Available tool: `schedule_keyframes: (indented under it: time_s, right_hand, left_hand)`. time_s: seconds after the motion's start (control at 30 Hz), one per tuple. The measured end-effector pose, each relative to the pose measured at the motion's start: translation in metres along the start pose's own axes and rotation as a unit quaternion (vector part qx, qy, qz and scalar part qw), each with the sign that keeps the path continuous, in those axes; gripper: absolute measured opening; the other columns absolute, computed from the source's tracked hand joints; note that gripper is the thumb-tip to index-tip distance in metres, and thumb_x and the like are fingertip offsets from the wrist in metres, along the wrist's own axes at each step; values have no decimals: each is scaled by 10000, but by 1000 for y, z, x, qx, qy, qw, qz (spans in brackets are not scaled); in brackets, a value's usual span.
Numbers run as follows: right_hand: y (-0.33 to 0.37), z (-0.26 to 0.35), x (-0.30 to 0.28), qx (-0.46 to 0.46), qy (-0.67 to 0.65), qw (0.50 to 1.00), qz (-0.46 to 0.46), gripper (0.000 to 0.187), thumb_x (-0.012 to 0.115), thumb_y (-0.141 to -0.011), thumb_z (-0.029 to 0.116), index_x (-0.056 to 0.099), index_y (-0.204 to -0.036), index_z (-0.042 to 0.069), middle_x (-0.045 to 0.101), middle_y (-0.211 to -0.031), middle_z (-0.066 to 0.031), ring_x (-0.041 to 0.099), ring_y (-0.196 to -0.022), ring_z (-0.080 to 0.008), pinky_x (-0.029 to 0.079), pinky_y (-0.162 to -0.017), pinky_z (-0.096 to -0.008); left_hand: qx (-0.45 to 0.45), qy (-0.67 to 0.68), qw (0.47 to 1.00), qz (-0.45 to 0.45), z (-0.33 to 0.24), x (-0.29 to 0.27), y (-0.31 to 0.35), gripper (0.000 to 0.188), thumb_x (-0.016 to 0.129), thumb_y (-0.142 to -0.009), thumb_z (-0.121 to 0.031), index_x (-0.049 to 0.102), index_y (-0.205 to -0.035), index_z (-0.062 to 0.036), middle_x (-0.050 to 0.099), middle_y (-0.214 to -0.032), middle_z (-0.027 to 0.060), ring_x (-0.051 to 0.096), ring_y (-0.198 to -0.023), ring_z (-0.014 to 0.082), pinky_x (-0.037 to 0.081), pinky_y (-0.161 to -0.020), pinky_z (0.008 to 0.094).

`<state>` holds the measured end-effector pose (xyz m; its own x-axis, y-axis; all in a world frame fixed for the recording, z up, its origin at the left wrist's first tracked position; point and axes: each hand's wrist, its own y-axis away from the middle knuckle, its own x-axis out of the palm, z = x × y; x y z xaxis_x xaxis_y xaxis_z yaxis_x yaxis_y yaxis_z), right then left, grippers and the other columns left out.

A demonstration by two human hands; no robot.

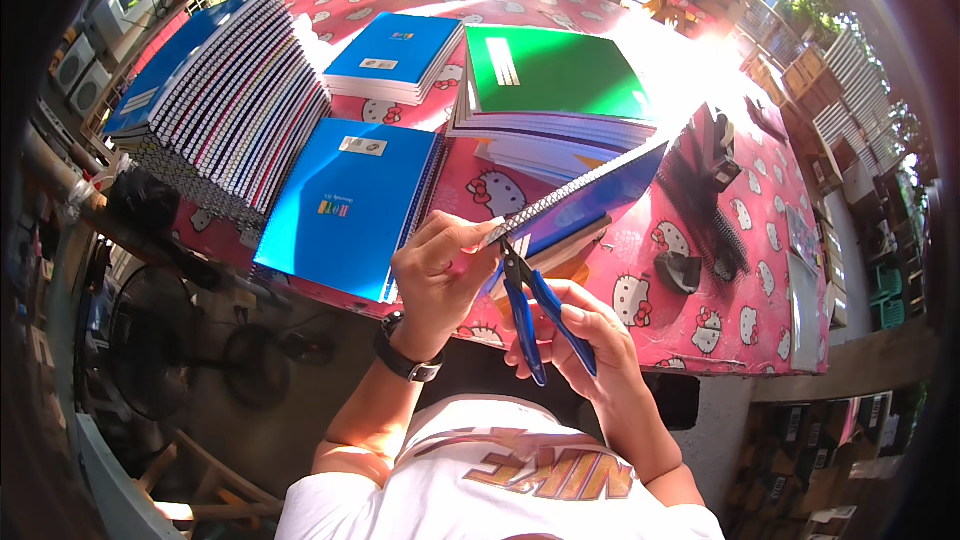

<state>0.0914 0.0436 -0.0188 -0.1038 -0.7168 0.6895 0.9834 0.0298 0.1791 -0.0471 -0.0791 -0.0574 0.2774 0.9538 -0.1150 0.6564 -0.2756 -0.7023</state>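
Note:
Near the middle of the table's front edge, my left hand (442, 265) pinches the near end of a spiral-bound notebook (600, 202). The notebook stands tilted on its side, its wire coil upward and its blue cover facing me. In my right hand (585, 335) is a pair of wire cutters (537, 305) with blue handles. The handles are spread, and the dark jaws touch or nearly touch the coil's end beside my left fingertips. Whether the jaws have closed on the wire I cannot tell. A brown-edged notebook (565, 245) lies under the raised one.
A tall stack of spiral notebooks (235, 100) stands at the left, with blue notebooks (345, 205) in front of it. Further back are a small blue stack (395, 48) and a green-topped stack (555, 70). Black coils (705, 210) and a dark object (678, 272) lie at the right.

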Motion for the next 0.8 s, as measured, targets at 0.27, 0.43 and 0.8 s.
schedule_keyframes:
  time_s: [0.27, 0.43, 0.8]
  right_hand:
    - [19, -9, -72, -298, 338, 835, -315, 406, 591, -806, 142, 497, -1184, 29, 538, -1091, -75, 506, -966, -156, 398, -842, -283]
    - [45, -36, -186, -209, 707, 481, -475, 480, 617, -750, 172, 482, -1182, 13, 527, -1120, -168, 463, -1070, -340, 317, -964, -407]
    - [-24, 116, -13, -602, 612, 457, -233, 327, 522, -880, 119, 485, -1155, -53, 507, -1184, -189, 506, -1073, -239, 426, -879, -352]
  left_hand:
    - [-202, 13, 977, 60, 38, 12, 44, 297, 668, -802, -88, 555, -1064, -9, 630, -895, 52, 568, -802, 92, 462, -697, 266]
    - [-83, 34, 993, -75, -9, -10, -21, 135, 600, -864, -68, 567, -985, -20, 592, -764, -6, 520, -664, 63, 436, -602, 238]
    - [338, -360, 851, -181, -139, -266, -224, 328, 527, -910, -236, 521, -1146, -8, 577, -1068, 97, 555, -946, 162, 443, -793, 273]
